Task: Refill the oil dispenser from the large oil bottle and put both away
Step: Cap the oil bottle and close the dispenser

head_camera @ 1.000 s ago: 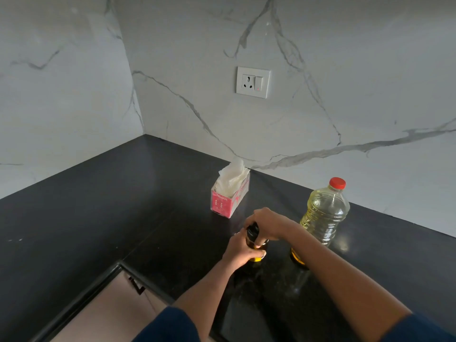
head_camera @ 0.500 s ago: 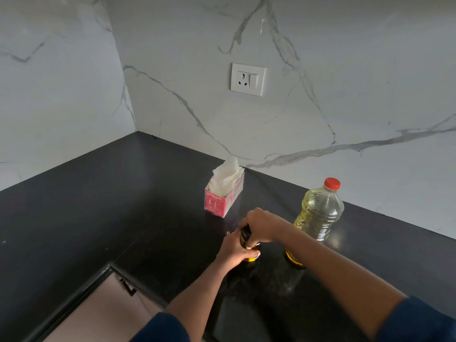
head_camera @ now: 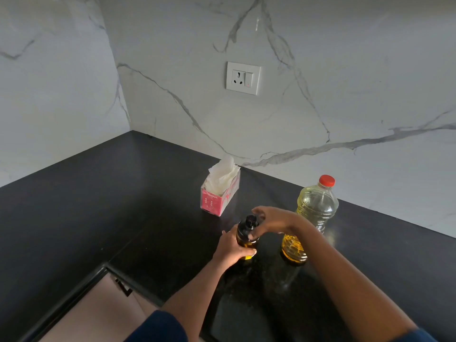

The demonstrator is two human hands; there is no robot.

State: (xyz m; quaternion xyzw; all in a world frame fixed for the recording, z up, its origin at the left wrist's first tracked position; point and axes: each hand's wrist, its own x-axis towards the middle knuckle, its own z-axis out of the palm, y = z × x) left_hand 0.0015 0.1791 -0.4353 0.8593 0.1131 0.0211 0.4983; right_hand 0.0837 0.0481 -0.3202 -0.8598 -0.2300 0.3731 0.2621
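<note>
Step in hand: opening the oil dispenser [head_camera: 243,235], ahead of any pouring.

- Dispenser: dark bottle, upright on the black table [head_camera: 98,193], near its front edge. A little yellow oil shows at the base.
- Left hand [head_camera: 230,250]: fingers [head_camera: 248,253] clamped round the lower body, steadying it.
- Right hand [head_camera: 276,219]: fingers [head_camera: 257,210] curled over and round the black cap [head_camera: 250,220], thumb at the shoulder below it. How firmly they bear on the cap cannot be told.
- The cap sits on the neck. Whether it is loosened cannot be judged.
- Large oil bottle [head_camera: 317,211]: upright just beside the dispenser on its right, partly behind the right wrist, red lid [head_camera: 327,180] on.
- Tissue box [head_camera: 219,198]: behind the dispenser, apart from it.

Judgement: early stage, with nothing poured and neither container open.

Next move calls for twisting the cap free while the left hand resists the turn, then setting the cap on the table. After that the large bottle needs unscrewing. The dispenser's narrow neck will demand a slow, steady pour.
</note>
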